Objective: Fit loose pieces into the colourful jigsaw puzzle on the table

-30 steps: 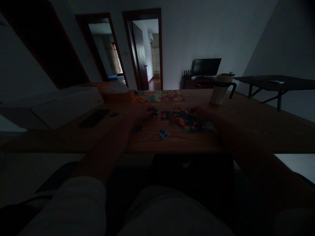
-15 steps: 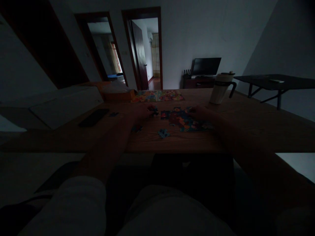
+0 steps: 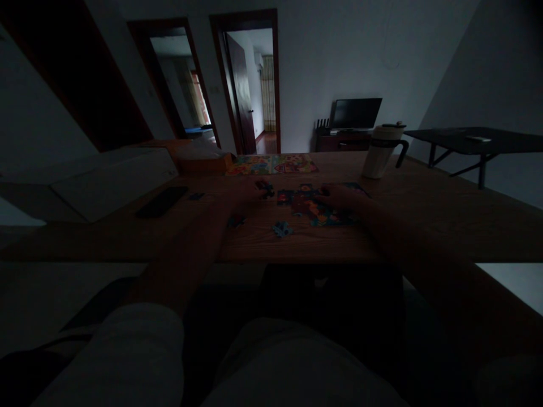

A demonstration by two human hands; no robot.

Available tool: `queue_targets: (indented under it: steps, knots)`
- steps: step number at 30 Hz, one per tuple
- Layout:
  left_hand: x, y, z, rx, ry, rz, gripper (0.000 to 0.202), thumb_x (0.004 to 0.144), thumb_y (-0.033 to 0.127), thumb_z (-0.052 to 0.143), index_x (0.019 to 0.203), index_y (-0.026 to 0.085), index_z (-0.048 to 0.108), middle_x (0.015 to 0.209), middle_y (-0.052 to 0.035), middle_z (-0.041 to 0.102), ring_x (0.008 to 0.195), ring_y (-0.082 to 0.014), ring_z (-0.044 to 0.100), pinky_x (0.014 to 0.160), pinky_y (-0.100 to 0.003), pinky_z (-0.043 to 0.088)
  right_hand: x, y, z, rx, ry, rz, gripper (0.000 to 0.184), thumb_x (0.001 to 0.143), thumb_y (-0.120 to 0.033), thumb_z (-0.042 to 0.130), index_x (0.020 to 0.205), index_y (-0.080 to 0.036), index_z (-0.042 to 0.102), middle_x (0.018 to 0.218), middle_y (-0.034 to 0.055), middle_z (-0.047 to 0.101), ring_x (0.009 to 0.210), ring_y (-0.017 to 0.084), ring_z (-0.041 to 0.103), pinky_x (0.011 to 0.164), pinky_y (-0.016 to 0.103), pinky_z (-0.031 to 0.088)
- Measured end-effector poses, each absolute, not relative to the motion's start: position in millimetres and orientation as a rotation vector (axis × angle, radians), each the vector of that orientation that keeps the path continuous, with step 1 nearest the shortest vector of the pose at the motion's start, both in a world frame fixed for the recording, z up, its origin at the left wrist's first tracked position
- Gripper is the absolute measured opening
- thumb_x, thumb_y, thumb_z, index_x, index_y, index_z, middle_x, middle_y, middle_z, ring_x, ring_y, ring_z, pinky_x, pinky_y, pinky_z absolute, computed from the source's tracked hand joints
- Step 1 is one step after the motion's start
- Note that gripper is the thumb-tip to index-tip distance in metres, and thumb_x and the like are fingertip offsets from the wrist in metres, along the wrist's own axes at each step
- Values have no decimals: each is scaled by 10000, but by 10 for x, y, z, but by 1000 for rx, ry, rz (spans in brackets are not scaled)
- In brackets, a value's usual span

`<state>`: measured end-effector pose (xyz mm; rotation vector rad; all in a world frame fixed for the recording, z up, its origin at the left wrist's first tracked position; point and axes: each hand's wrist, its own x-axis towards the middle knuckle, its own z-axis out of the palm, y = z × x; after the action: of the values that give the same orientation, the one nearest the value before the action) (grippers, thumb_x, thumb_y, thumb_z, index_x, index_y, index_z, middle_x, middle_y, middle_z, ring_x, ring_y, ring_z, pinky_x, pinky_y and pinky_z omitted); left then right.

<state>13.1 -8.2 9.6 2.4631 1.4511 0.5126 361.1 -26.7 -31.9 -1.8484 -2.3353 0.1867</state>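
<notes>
A partly joined jigsaw puzzle (image 3: 311,208) with dark blue, red and orange patches lies flat on the wooden table. My right hand (image 3: 339,196) rests over its upper right part, fingers bent down and close together; whatever is under the fingertips is hidden. To the left, my left hand (image 3: 245,189) is beside a small cluster of puzzle pieces (image 3: 265,189); its fingers are too dark and blurred to read. Nearer to me lie a pale blue puzzle piece cluster (image 3: 281,229) and a darker puzzle piece (image 3: 236,220).
A patterned picture sheet (image 3: 275,164) lies behind the puzzle. Left are an orange box (image 3: 203,165), a white box (image 3: 114,181), a dark flat object (image 3: 162,202) and a loose puzzle piece (image 3: 195,196). A lidded mug (image 3: 377,155) stands at the back right.
My right hand has shifted slightly left and down over the puzzle, uncovering its upper right edge. My left hand has drawn back a little from the small cluster of pieces.
</notes>
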Motion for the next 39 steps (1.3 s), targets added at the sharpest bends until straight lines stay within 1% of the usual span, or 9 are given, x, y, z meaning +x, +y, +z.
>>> queue_targets:
  steps: [4, 9, 12, 17, 22, 26, 30, 34, 39]
  knots:
    - [145, -84, 109, 2472, 1427, 521, 270, 930, 315, 651, 1155, 185, 721, 1091, -68, 748, 936, -192, 683, 779, -261, 515, 3629, -277, -288, -1845, -2345, 222, 596, 945, -769, 521, 1083, -216, 697, 1193, 157, 728, 1023, 286, 698, 929, 357, 510]
    - [137, -68, 102, 2476, 1420, 521, 318, 892, 402, 692, 1136, 203, 729, 1022, -54, 746, 900, -190, 677, 723, -239, 493, 3630, -295, -243, -1845, -2374, 268, 538, 953, -715, 570, 1019, -203, 723, 1097, 138, 752, 921, 262, 711, 822, 333, 530]
    - [121, -56, 88, 2467, 1404, 534, 340, 883, 419, 699, 1145, 203, 730, 988, -55, 739, 859, -187, 671, 704, -245, 485, 3648, -294, -230, -1835, -2401, 262, 533, 943, -717, 584, 984, -205, 725, 1069, 134, 756, 889, 253, 709, 785, 329, 535]
    - [107, -25, 61, 2473, 1377, 549, 366, 898, 395, 706, 1198, 185, 725, 979, -62, 724, 833, -190, 659, 702, -275, 477, 3663, -334, -198, -1836, -2385, 306, 528, 919, -725, 617, 945, -210, 732, 1025, 124, 757, 865, 254, 710, 802, 348, 542]
    - [111, -15, 63, 2466, 1362, 543, 373, 899, 329, 711, 1232, 161, 703, 1017, -64, 721, 868, -184, 658, 744, -267, 502, 3664, -370, -177, -1830, -2340, 338, 475, 913, -661, 673, 1035, -207, 735, 1117, 133, 754, 949, 277, 718, 838, 359, 554]
    - [108, -3, 65, 2495, 1376, 522, 360, 884, 247, 684, 1235, 169, 704, 1075, -70, 728, 896, -183, 665, 772, -265, 513, 3707, -329, -215, -1804, -2345, 376, 460, 914, -635, 677, 1047, -201, 748, 1109, 143, 757, 943, 285, 724, 848, 387, 571]
    - [110, -28, 73, 2525, 1400, 534, 346, 886, 239, 668, 1224, 185, 713, 1122, -75, 736, 972, -198, 672, 822, -271, 526, 3762, -274, -263, -1752, -2355, 380, 462, 913, -637, 668, 1080, -215, 750, 1105, 127, 765, 960, 280, 725, 867, 383, 576]
    - [118, -74, 98, 2548, 1410, 524, 346, 907, 218, 630, 1239, 194, 723, 1160, -82, 745, 996, -207, 687, 845, -282, 534, 3777, -260, -269, -1772, -2350, 372, 482, 902, -648, 677, 1074, -204, 748, 1107, 140, 762, 950, 294, 727, 870, 406, 577]
    - [107, -78, 127, 2590, 1434, 524, 328, 953, 213, 573, 1233, 200, 744, 1165, -74, 762, 1007, -213, 703, 910, -307, 539, 3779, -284, -236, -1772, -2355, 412, 446, 951, -593, 653, 1100, -182, 743, 1137, 141, 762, 968, 281, 724, 882, 379, 565]
